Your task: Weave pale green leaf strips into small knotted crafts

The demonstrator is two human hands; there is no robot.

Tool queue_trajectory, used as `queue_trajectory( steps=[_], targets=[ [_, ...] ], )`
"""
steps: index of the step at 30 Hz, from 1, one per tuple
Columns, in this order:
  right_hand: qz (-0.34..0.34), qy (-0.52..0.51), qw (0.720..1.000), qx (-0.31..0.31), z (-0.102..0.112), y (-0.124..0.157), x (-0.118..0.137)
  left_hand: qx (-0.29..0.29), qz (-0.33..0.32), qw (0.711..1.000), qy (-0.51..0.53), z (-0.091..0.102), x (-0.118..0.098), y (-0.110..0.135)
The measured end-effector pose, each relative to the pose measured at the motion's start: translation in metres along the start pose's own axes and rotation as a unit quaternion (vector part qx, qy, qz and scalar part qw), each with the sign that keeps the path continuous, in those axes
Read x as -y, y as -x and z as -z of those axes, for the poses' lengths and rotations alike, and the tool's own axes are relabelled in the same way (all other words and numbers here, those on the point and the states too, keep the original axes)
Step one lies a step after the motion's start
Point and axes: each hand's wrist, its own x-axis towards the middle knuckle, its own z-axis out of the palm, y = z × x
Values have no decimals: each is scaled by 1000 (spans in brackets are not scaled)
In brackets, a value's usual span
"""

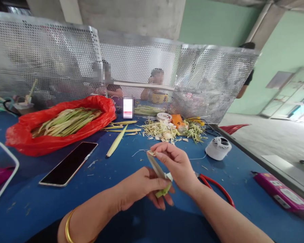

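A pale, flat strip of plant husk (155, 165) stands at a slant between my two hands, its lower end a brighter, crumpled green. My left hand (153, 189) is closed around this lower end, thumb on top and the other fingers beneath. Higher up, my right hand (173, 160) pinches the strip's top end between thumb and fingertips. A thin white thread shows on both sides of my right hand, reaching toward a white spool (218, 148) at the right. Close to my right forearm lies a tool with red handles (218, 189), its working end partly hidden.
A red plastic bag (66, 145) with long leaves lies left, behind a black-screened phone (69, 163). A whole pale husk (117, 143) lies mid-table. Behind are trimmed scraps (162, 131) and a perforated metal screen (139, 54), people beyond. A purple box (281, 191) sits right.
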Motion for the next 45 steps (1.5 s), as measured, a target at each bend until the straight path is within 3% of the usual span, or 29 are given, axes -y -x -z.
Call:
queue_trajectory(
  steps=[7, 12, 16, 22, 27, 33, 37, 42, 45],
  targets=[
    [32, -1, 998, 63, -2, 0, -4, -20, 18, 1000, 5, -5, 1, 0],
    [-16, 86, 996, 18, 12, -8, -2, -63, -19, 996, 58, 6, -9, 5],
    [-17, 184, 978, 98, 23, -13, 2, -117, -62, 988, 86, 16, -17, 8],
    [-19, 184, 971, 153, 24, -13, 8, -125, -74, 985, 91, 22, -19, 11],
    [34, 250, 963, 91, 27, -17, 1, -134, -71, 984, 90, 22, -18, 10],
    [106, 382, 918, -4, 24, -16, -10, -179, -60, 973, 133, 23, -18, 8],
    [127, 360, 918, -106, 16, -6, -7, -205, -92, 958, 178, 24, -19, 7],
    [-15, 226, 974, 14, -4, 6, -14, -219, -150, 937, 225, 25, -17, 5],
    [-69, 109, 990, 58, -17, 9, -23, -221, -155, 938, 218, 22, -17, 4]
  ],
)
